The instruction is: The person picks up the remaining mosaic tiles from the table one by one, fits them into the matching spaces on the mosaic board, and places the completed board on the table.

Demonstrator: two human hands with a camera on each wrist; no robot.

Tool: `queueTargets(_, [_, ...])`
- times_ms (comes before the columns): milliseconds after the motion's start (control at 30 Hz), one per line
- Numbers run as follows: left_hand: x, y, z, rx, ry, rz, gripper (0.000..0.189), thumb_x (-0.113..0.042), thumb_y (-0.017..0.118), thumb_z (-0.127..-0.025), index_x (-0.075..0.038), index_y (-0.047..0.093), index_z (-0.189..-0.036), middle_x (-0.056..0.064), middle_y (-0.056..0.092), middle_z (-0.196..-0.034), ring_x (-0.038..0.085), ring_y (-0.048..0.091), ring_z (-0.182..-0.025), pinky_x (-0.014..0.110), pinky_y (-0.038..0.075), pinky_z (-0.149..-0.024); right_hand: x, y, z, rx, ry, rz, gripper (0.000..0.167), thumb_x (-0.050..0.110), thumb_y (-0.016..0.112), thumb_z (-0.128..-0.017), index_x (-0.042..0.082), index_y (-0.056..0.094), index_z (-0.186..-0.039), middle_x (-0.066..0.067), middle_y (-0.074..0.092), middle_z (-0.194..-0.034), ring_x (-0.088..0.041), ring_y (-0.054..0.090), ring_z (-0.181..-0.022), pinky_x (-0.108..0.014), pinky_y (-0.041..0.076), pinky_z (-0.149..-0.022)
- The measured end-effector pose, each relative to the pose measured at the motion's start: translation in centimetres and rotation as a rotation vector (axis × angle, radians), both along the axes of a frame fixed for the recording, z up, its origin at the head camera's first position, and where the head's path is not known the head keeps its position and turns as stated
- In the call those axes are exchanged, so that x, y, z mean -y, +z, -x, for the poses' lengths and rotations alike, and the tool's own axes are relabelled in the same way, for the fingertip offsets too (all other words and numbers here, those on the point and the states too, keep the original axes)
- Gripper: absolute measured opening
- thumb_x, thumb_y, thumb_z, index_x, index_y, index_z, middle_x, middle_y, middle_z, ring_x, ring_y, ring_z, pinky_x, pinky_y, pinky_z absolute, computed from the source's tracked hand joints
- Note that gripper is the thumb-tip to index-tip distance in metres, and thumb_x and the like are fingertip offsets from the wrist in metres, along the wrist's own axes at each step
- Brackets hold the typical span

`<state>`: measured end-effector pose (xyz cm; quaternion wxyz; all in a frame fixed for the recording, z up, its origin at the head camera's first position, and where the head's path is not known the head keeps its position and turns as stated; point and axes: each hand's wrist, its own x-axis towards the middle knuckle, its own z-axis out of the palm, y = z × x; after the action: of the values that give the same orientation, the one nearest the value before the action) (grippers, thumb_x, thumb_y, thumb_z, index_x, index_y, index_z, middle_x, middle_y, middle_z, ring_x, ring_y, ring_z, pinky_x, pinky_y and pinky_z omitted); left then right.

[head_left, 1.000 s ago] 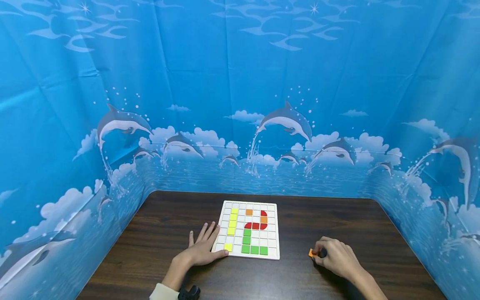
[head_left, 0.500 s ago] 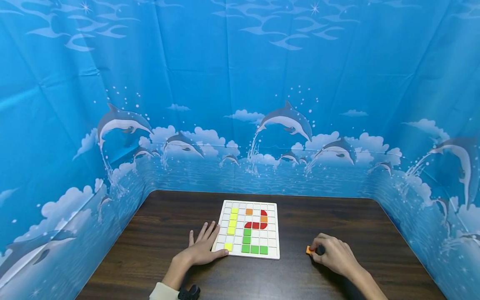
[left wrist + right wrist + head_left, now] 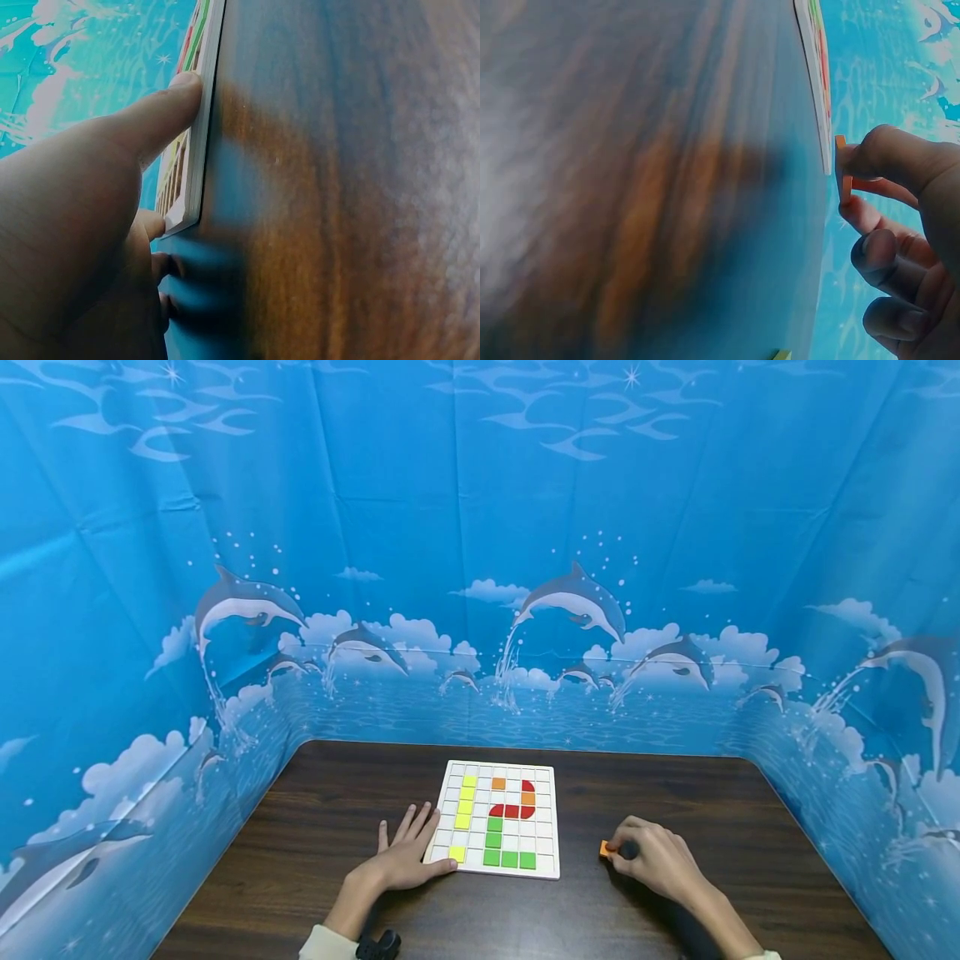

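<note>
A white square board [image 3: 544, 839] with a grid lies on the table. Yellow tiles [image 3: 466, 802] form a column at its left, and a single yellow tile [image 3: 457, 853] sits near the front left corner. Green tiles [image 3: 492, 841] make an L, with red tiles [image 3: 512, 812] and two orange ones behind. My left hand [image 3: 402, 862] rests spread at the board's left side, its thumb touching the front edge. To the right of the board, my right hand [image 3: 660, 858] pinches a small orange tile [image 3: 843, 169] between thumb and fingers, apart from the board.
The dark wooden table [image 3: 337, 785] reaches to a blue dolphin-print curtain [image 3: 480, 527] at the back and sides. A small yellow-green object [image 3: 782, 355] shows at the bottom edge of the right wrist view, mostly cut off.
My right hand has moved left and slightly away from me, toward the board, carrying the orange tile. The left hand and the board stay in place.
</note>
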<state>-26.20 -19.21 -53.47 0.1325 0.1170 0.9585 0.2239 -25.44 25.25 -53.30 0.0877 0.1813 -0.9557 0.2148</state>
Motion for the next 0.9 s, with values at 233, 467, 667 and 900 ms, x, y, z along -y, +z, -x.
queueTargets(233, [0.2, -0.3, 0.1, -0.004, -0.009, -0.032, 0.105, -0.072, 0.063, -0.096, -0.013, 0.021, -0.172, 0.014, 0.012, -0.180, 0.043, 0.003, -0.167, 0.082, -0.010, -0.121, 1.2, 0.5, 0.7, -0.001, -0.018, -0.022, 0.013, 0.026, 0.090, -0.084, 0.033, 0.079, -0.084, 0.017, 0.071, -0.099, -0.003, 0.060, -0.073, -0.023, 0.039, -0.056])
queueTargets(467, [0.4, -1.1, 0.2, -0.025, -0.026, -0.074, 0.110, -0.080, 0.060, -0.092, -0.017, 0.020, -0.173, 0.014, 0.010, -0.181, 0.042, 0.000, -0.167, 0.083, -0.014, -0.119, 2.3, 0.8, 1.4, -0.009, -0.029, -0.018, 0.014, 0.024, 0.090, -0.084, 0.033, 0.080, -0.083, 0.016, 0.070, -0.098, -0.004, 0.058, -0.072, -0.024, 0.038, -0.057])
queueTargets(667, [0.3, -0.7, 0.1, -0.020, -0.021, -0.070, 0.111, -0.081, 0.060, -0.092, -0.016, 0.020, -0.173, 0.014, 0.010, -0.181, 0.042, 0.000, -0.167, 0.082, -0.014, -0.119, 2.8, 1.0, 1.9, -0.054, 0.020, -0.002, 0.012, 0.025, 0.090, -0.085, 0.032, 0.080, -0.085, 0.016, 0.071, -0.099, 0.000, 0.046, -0.064, -0.021, 0.034, -0.052])
queueTargets(900, [0.1, -0.3, -0.1, -0.003, -0.010, -0.039, 0.107, -0.074, 0.063, -0.094, -0.013, 0.022, -0.172, 0.014, 0.012, -0.181, 0.042, 0.002, -0.167, 0.081, -0.013, -0.121, 3.9, 1.3, 2.7, -0.071, 0.010, 0.008, 0.013, 0.027, 0.091, -0.083, 0.032, 0.079, -0.083, 0.016, 0.071, -0.098, 0.000, 0.049, -0.065, -0.021, 0.034, -0.052])
